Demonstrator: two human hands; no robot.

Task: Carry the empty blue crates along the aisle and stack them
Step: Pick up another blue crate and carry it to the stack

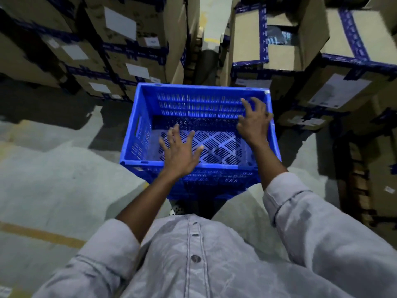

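Note:
An empty blue crate (137, 136) with slotted walls and a perforated floor stands directly in front of me; more blue crate wall shows beneath its near rim, so it seems to rest on another crate. My left hand (179, 150) hovers over the near rim with fingers spread, holding nothing. My right hand (254, 121) is above the crate's right side, fingers apart, near the right wall; whether it touches the crate I cannot tell.
Tall stacks of cardboard boxes (120, 46) with blue tape stand at left, and more boxes (343, 67) at right. A narrow aisle (211, 22) runs ahead between them. The grey concrete floor (53, 173) carries a yellow line (40, 234) at lower left.

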